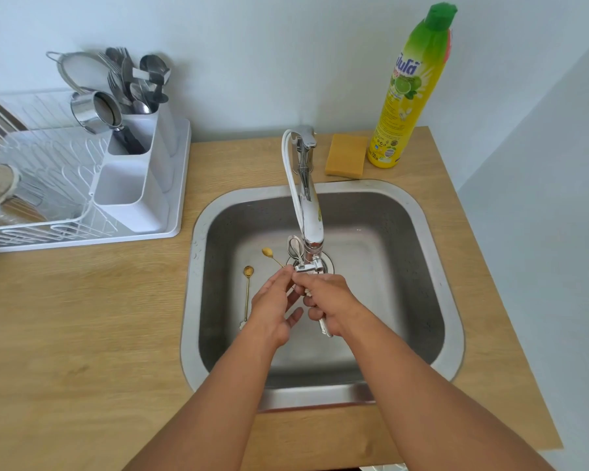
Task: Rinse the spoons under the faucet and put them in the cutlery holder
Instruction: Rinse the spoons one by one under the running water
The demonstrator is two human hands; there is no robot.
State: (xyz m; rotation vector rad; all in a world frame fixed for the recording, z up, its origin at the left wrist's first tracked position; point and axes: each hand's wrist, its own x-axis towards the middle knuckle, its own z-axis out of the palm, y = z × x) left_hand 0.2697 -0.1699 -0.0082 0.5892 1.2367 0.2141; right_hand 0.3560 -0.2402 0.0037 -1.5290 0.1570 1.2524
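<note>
Both hands meet under the spout of the chrome faucet (312,229), over the steel sink (422,232). My right hand (330,300) is closed on a silver spoon (324,326); only its handle end shows below the fist. My left hand (272,307) touches the spoon's upper part with thumb and fingertips, its other fingers spread. On the sink floor lie a gold spoon (248,283) at the left, a second gold spoon (269,253) and a silver spoon (295,248) by the drain. The white cutlery holder (133,175) stands on the drying rack at the left.
The holder's back compartment holds several forks and spoons (140,86); its middle one holds a steel strainer cup (96,112). A white wire dish rack (31,185) sits on a white tray. A yellow sponge (346,154) and a green-capped soap bottle (408,90) stand behind the sink.
</note>
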